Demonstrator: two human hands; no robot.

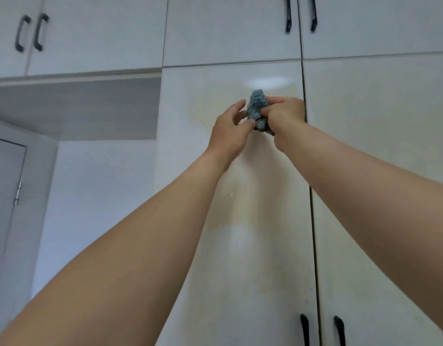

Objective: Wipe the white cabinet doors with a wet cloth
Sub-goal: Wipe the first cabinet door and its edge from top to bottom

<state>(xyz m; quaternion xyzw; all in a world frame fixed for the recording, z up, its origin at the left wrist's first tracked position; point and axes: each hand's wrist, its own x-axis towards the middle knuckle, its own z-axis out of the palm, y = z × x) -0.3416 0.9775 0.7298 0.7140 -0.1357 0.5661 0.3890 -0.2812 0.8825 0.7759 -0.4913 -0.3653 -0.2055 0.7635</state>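
Observation:
A small blue-grey cloth [257, 106], bunched into a lump, is held up in front of a tall glossy white cabinet door [230, 221]. My right hand [284, 117] grips its right side with the fingers closed round it. My left hand [231, 131] pinches its lower left edge with thumb and fingertips, while the other fingers spread loosely. Both arms reach up and forward. The door behind the cloth shows faint yellowish streaks and a light glare. A second tall white door [380, 171] stands to the right of it.
Upper white doors with black handles [288, 13] run above. More black handles [304, 329] sit low on the tall doors. At the left are an open recess [73, 108], a white wall and a door with a hinge [17, 193].

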